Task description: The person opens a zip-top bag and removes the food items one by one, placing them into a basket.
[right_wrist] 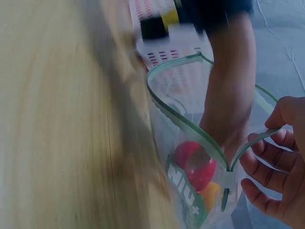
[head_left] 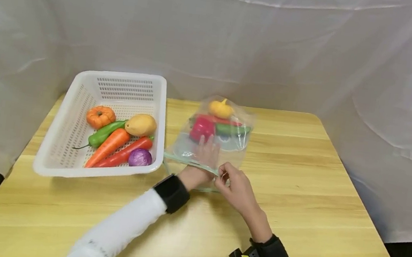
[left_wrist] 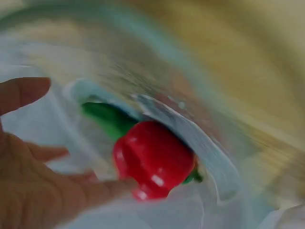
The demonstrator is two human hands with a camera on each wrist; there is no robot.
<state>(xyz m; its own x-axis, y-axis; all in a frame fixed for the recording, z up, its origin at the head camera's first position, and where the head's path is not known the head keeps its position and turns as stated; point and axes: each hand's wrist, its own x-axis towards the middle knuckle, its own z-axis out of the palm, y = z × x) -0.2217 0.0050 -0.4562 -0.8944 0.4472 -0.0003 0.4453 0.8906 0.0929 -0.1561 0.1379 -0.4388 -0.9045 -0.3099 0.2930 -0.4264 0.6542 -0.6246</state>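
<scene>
Head view: a clear zip bag [head_left: 210, 139] is lying on the wooden table [head_left: 297, 199], just right of the white basket [head_left: 73, 138], its open mouth turning toward the person.
Bag contents: a red pepper [head_left: 202, 129], a green cucumber [head_left: 232, 129] and a small yellow pumpkin [head_left: 221, 109] are sitting inside the bag, toward its far end.
Left hand: the left hand [head_left: 206, 154] is reaching in through the bag's mouth, fingers spread and fairly straight; in the left wrist view the fingertips [left_wrist: 112, 188] are touching the red pepper [left_wrist: 152, 160] without curling round it.
Right hand: the right hand [head_left: 235, 188] is pinching the bag's green zip rim [right_wrist: 190, 129] at its near right corner, holding the mouth open; the remaining fingers [right_wrist: 264, 162] are lying loosely curled beside the rim.
Basket contents: left of the bag, an orange pumpkin [head_left: 101, 116], a green chilli [head_left: 105, 132], a potato [head_left: 141, 125], a carrot [head_left: 109, 146], a red chilli [head_left: 125, 155] and a purple cabbage [head_left: 140, 157] are resting in the basket.
Progress, as I judge it: three vegetables are already lying bagged and six are waiting in the basket, so the packing looks about a third done; the zip is standing unsealed.
</scene>
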